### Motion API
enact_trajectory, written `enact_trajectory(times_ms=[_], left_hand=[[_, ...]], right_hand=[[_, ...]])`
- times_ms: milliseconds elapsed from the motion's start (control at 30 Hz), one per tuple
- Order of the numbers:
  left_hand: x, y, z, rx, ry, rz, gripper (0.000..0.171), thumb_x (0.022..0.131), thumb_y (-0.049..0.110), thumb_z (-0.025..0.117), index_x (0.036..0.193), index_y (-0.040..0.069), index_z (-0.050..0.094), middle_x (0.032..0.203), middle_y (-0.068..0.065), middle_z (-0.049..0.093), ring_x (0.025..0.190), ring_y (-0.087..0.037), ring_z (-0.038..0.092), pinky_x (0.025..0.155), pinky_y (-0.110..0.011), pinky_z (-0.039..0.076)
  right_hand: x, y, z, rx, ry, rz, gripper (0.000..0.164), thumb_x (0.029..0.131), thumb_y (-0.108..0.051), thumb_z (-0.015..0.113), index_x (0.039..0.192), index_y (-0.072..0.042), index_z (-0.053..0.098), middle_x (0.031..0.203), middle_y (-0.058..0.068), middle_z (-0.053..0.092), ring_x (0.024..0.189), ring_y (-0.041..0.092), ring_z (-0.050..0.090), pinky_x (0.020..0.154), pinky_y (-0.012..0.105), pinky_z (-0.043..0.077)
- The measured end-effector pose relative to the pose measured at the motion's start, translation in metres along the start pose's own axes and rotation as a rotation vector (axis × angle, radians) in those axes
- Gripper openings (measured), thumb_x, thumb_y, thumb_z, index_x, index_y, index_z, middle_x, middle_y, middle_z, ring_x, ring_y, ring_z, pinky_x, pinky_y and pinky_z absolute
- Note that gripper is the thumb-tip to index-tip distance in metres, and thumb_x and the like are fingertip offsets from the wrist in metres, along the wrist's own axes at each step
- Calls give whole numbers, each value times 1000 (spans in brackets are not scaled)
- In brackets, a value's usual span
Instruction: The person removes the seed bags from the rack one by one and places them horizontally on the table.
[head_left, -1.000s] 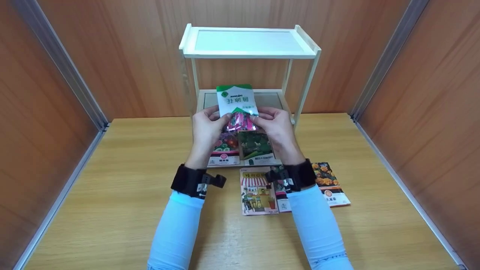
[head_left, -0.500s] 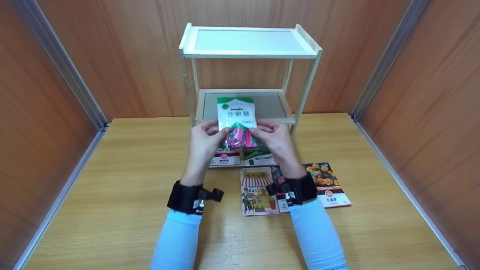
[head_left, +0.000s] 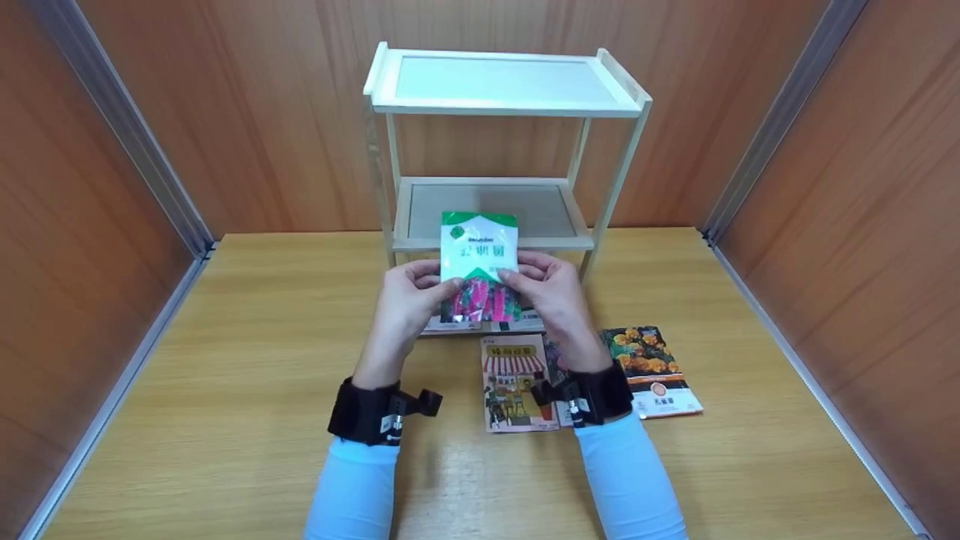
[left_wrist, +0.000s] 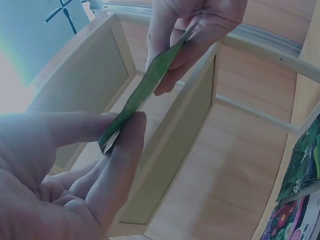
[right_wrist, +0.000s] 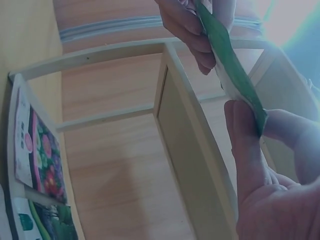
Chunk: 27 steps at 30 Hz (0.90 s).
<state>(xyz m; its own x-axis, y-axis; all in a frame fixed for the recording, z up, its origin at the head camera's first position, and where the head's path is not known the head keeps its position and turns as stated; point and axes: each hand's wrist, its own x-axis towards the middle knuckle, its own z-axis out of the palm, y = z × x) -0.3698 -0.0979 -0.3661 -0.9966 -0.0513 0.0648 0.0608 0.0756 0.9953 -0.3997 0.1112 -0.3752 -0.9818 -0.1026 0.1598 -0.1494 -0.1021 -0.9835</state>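
Observation:
Both hands hold a seed packet point(head_left: 480, 247) with a green top, white middle and pink flowers below, its printing upside down in the head view. My left hand point(head_left: 406, 300) pinches its left edge between thumb and fingers, and my right hand point(head_left: 553, 300) pinches the right edge likewise. In the wrist views the packet point(left_wrist: 145, 90) appears nearly edge-on, slightly bent. It hovers before the middle shelf point(head_left: 491, 210) of a pale wooden rack point(head_left: 510, 112). Below it, two flat packets lie side by side on the rack's bottom level; the flower packet point(right_wrist: 44, 155) shows in the right wrist view.
On the table in front of the rack lie a packet with a striped awning picture point(head_left: 517, 382), a packet point(head_left: 555, 360) partly covered by the right wrist, and an orange-flower packet point(head_left: 652, 371). Wooden walls point(head_left: 97, 150) enclose the table point(head_left: 247, 375) on three sides.
Both hands have drawn the packet back and down toward the person, from over the middle shelf to in front of it. It now covers more of the two packets on the bottom level.

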Motion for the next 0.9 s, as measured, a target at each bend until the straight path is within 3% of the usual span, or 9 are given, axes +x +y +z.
enact_trajectory(times_ms=[433, 900], left_hand=[[-5, -11, 2, 21, -50, -13, 34, 81, 17, 77, 111, 9, 65, 94, -7, 71, 86, -20, 68, 75, -30, 55], [-9, -6, -1, 73, -156, 24, 36, 79, 16, 78, 112, 11, 64, 97, -5, 71, 90, -19, 68, 77, -30, 55]], right_hand=[[-4, 1, -5, -39, -117, 43, 45, 79, -10, 77, 118, -7, 57, 104, 15, 68, 93, 28, 65, 79, 37, 55], [-3, -2, -3, -56, -122, -7, 49, 78, -14, 79, 119, -8, 53, 103, 15, 69, 90, 30, 67, 76, 39, 56]])
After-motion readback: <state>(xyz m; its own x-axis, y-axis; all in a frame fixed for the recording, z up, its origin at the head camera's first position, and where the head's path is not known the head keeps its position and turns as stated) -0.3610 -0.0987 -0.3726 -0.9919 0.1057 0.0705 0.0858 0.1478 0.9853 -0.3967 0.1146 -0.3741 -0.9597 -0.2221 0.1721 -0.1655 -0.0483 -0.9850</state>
